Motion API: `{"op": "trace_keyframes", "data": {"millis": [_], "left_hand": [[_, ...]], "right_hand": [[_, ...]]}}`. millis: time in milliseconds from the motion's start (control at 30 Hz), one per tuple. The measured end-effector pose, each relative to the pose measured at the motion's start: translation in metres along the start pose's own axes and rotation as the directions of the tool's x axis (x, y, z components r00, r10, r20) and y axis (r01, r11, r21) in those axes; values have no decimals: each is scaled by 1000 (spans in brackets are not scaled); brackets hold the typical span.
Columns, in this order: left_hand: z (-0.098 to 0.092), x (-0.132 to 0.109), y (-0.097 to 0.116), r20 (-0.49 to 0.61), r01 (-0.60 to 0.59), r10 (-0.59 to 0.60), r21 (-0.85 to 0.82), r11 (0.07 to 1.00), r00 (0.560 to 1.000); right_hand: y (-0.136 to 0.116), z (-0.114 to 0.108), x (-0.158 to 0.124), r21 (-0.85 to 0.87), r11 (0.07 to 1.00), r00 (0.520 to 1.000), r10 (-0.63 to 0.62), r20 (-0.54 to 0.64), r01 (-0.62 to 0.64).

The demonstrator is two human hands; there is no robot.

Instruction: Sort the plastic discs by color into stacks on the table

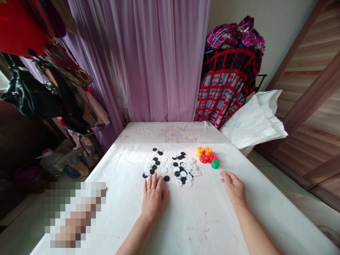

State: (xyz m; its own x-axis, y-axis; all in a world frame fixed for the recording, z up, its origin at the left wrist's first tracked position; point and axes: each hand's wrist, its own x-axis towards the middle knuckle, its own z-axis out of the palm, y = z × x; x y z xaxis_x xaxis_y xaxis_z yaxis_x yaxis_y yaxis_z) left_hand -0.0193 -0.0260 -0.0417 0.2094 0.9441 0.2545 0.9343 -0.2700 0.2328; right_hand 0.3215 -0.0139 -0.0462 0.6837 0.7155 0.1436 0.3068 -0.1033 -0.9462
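On the white-covered table (186, 226), nothing is grasped: the left hand (153, 198) is laid spread beside black-and-white discs (175, 173), the right hand (233, 187) open near a green stack (215, 164).

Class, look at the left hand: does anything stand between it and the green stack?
Yes: the scattered white and black discs lie across that line, to the right of the left hand and short of the green stack.
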Motion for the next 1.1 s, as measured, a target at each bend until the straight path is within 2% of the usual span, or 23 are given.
{"op": "trace_keyframes", "data": {"millis": [133,367,600,967,1100], "left_hand": [[-4,1,5,67,30,-29,-19,999,997],[-7,-2,5,22,19,-17,-66,998,1000],[-13,0,7,64,35,-29,-97,995,998],[-11,-2,4,50,6,-2,-94,996,999],[-4,-3,-1,21,-14,15,-78,997,1000]], "right_hand": [[0,3,-12,-74,997,998,4,69,1],[-1,8,-33,-220,964,984,-120,135,148],[-4,10,-43,-301,924,968,-195,161,236],[0,13,-41,-319,907,959,-230,167,274],[-1,15,-41,-294,916,958,-233,170,275]]}}
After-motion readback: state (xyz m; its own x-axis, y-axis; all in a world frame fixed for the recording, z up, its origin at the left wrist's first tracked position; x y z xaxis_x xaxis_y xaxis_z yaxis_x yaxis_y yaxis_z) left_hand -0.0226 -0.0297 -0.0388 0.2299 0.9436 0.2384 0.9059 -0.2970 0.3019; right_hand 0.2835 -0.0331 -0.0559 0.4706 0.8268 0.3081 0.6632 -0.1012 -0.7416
